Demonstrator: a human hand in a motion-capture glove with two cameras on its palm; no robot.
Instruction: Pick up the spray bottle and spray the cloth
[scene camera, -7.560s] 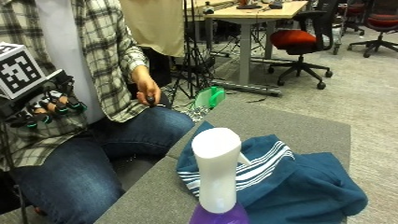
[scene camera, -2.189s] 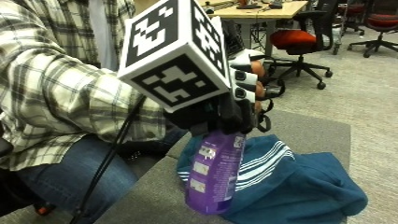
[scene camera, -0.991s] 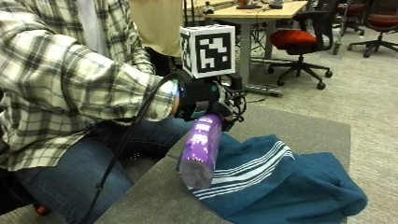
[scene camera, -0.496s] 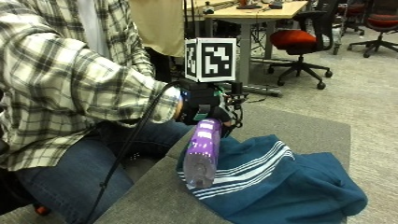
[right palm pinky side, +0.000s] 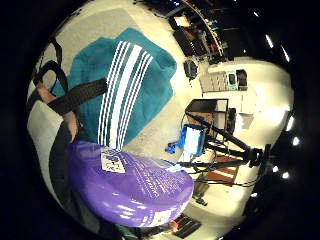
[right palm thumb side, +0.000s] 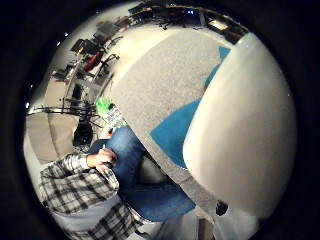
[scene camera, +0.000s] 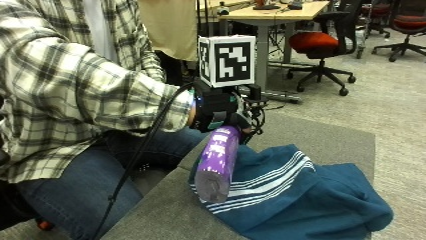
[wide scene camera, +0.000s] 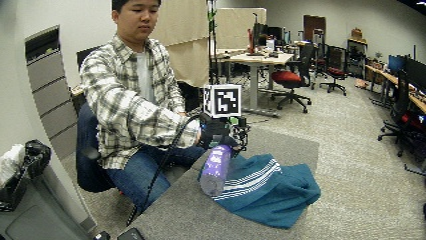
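In the outside view my gloved right hand (scene camera: 219, 112) grips the purple spray bottle (scene camera: 216, 162) by its neck. The bottle hangs tilted, its base toward the camera, over the near edge of the teal cloth (scene camera: 306, 197) with white stripes. The cloth lies bunched on the grey table (scene camera: 326, 137). The fingers hide the nozzle there. The wide outside view shows the same hand (wide scene camera: 216, 134), bottle (wide scene camera: 214, 170) and cloth (wide scene camera: 269, 190). The bottle's purple body (right palm pinky side: 125, 182) fills part of the little finger side view above the cloth (right palm pinky side: 125, 85). Its white spray head (right palm thumb side: 245, 130) looms large in the thumb side view.
The person sits at the table's left edge, with the bare left hand (right palm thumb side: 100, 160) resting on the lap. Behind the table stand a desk (scene camera: 279, 12) and a red-seated office chair (scene camera: 326, 40) on the carpeted floor. Grey table surface (wide scene camera: 286, 145) lies beyond the cloth.
The bottle stood upright on the table's near edge with the hand away at the left. The hand has since gripped it, lifted it and tilted it over the cloth; little movement lately.
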